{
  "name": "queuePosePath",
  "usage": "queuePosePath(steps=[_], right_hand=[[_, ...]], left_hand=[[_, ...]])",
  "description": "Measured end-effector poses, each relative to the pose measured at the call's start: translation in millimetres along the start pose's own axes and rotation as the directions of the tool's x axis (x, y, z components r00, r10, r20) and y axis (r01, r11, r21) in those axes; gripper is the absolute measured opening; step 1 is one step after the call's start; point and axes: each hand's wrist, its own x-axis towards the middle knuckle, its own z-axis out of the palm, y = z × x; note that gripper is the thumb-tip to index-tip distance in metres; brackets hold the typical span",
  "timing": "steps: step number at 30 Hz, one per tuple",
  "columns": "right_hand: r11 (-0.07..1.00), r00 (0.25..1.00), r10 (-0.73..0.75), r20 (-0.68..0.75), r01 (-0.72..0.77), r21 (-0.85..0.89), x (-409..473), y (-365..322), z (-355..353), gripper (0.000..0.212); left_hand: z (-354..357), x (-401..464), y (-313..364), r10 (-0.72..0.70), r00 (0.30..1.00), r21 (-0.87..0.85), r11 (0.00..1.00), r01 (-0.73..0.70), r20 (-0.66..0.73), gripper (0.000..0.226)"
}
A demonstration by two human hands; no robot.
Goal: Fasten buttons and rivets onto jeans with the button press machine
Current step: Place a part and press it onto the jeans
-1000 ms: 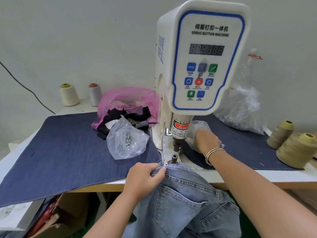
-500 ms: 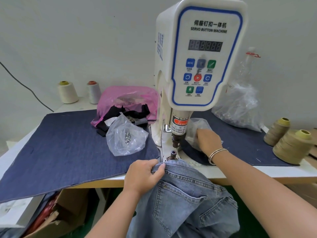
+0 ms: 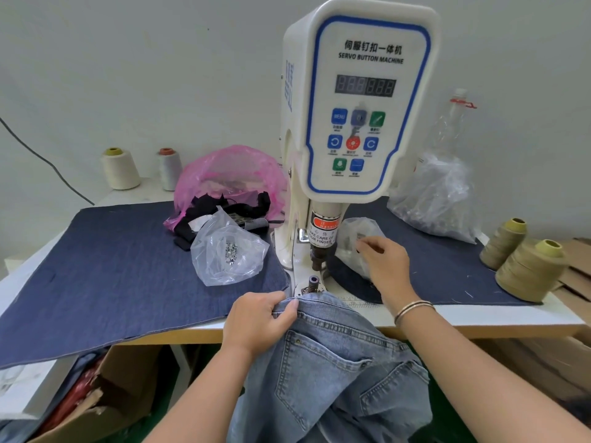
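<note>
The white servo button machine (image 3: 367, 107) stands at the table's middle, its punch (image 3: 318, 260) raised above the lower die (image 3: 312, 281). Light blue jeans (image 3: 335, 362) hang off the table's front edge, with the waistband just in front of the die. My left hand (image 3: 262, 318) grips that waistband. My right hand (image 3: 383, 263) hovers at the mouth of a small clear bag (image 3: 351, 231) right of the punch, fingertips pinched on what looks like a small button. A clear bag of metal pieces (image 3: 228, 251) lies left of the machine.
A dark denim mat (image 3: 112, 266) covers the table. A pink bag (image 3: 230, 174) with black scraps sits behind the left bag. A large clear bag (image 3: 438, 196) and two olive thread cones (image 3: 531, 270) stand at the right, two pale spools (image 3: 120, 169) at the back left. A cardboard box (image 3: 96, 401) sits under the table.
My right hand has lifted out of the small clear bag and drawn back a little, fingertips now pinched together. My left hand keeps its hold on the waistband.
</note>
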Motion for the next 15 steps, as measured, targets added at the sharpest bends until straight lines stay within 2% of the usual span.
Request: queuePosePath(steps=[1, 3, 4, 6, 7, 9, 15], right_hand=[[0.98, 0.991, 0.109, 0.078, -0.121, 0.161, -11, -7, 0, 0.004], [0.809, 0.891, 0.304, 0.336, -0.428, 0.403, -32, -19, 3, 0.003], [0.689, 0.814, 0.361, 0.455, -0.561, 0.459, -41, -23, 5, 0.004], [0.49, 0.669, 0.422, 0.612, -0.736, 0.467, -55, -30, 8, 0.008], [0.426, 0.618, 0.439, 0.653, -0.782, 0.454, -58, -32, 9, 0.01], [0.354, 0.568, 0.461, 0.682, -0.822, 0.445, -60, -33, 10, 0.011], [0.223, 0.521, 0.464, 0.716, -0.851, 0.475, -61, -32, 16, 0.009]], left_hand=[[0, 0, 0, -0.001, 1.0, -0.002, 1.0, 0.001, -0.002, 0.046], [0, 0, 0, -0.003, 1.0, -0.004, 1.0, 0.003, -0.001, 0.045], [0, 0, 0, -0.004, 1.0, -0.002, 1.0, 0.004, -0.001, 0.045], [1, 0, 0, -0.009, 1.0, -0.003, 1.0, 0.009, 0.0, 0.046], [1, 0, 0, -0.01, 1.0, -0.003, 1.0, 0.01, 0.0, 0.046], [1, -1, -1, -0.007, 1.0, -0.004, 1.0, 0.007, -0.006, 0.046], [2, 0, -2, 0.0, 1.0, -0.006, 1.0, 0.0, -0.004, 0.045]])
